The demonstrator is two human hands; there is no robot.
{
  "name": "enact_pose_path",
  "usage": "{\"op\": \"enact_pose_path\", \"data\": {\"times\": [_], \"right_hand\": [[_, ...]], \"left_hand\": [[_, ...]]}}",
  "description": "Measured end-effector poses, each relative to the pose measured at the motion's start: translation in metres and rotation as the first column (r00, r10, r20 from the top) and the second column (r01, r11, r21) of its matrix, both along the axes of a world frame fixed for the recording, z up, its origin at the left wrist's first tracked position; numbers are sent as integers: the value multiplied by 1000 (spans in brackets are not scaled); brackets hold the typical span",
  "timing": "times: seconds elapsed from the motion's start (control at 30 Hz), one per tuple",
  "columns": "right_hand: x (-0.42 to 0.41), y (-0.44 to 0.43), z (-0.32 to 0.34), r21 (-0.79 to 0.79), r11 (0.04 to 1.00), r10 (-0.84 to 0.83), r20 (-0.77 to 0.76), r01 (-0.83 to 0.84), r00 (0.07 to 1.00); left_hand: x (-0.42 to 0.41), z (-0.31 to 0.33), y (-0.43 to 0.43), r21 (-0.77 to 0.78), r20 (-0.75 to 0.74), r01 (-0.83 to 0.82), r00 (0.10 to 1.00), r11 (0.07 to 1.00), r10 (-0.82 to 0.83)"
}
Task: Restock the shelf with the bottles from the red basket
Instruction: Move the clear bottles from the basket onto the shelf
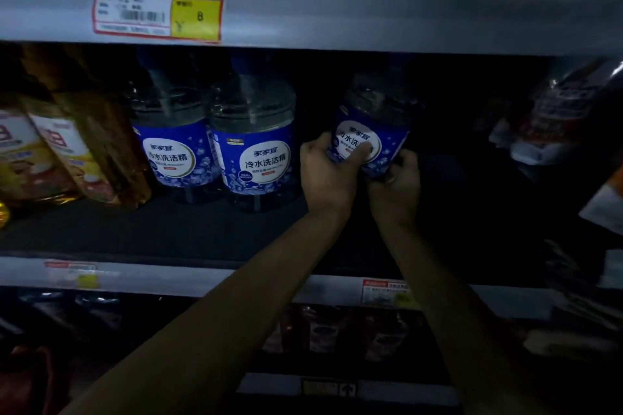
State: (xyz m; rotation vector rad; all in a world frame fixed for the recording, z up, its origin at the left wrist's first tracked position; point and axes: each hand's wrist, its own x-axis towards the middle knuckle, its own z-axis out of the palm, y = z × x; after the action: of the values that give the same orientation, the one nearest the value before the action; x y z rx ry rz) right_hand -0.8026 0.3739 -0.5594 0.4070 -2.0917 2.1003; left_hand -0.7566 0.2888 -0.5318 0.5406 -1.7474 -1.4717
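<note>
Left hand [325, 175], right hand [397, 180], bottle [387, 131] seemingly between

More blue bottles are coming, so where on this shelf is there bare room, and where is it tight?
Bare shelf shows along the front, before the two standing blue bottles, and, dimly, between the held bottle and the packets on the right. Tight: the gap beside the standing pair, taken by the left hand, and the left end, packed with amber bottles.

Blue-labelled clear bottle [371, 131]
</note>
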Motion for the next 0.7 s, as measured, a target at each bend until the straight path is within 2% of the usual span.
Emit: {"op": "enact_pose_path", "data": {"times": [0.1, 0.2, 0.33, 0.7], "right_hand": [[-13, -9, 1, 57, 998, 20, -20, -19, 1000], [-22, -17, 4, 126, 991, 42, -36, -37, 998], [-30, -26, 5, 130, 990, 60, -35, -55, 998], [-31, -28, 0, 87, 995, 50, 36, -53, 998]], "left_hand": [[-9, -2, -5, 25, 26, -51, 998, 998, 51], [-10, 2, -5, 68, -13, -59, 998, 996, 60], [-14, 1, -7, 123, -21, -89, 995, 988, 93], [-9, -16, -3, 124, -20, -9, 1000, 992, 11]]}}
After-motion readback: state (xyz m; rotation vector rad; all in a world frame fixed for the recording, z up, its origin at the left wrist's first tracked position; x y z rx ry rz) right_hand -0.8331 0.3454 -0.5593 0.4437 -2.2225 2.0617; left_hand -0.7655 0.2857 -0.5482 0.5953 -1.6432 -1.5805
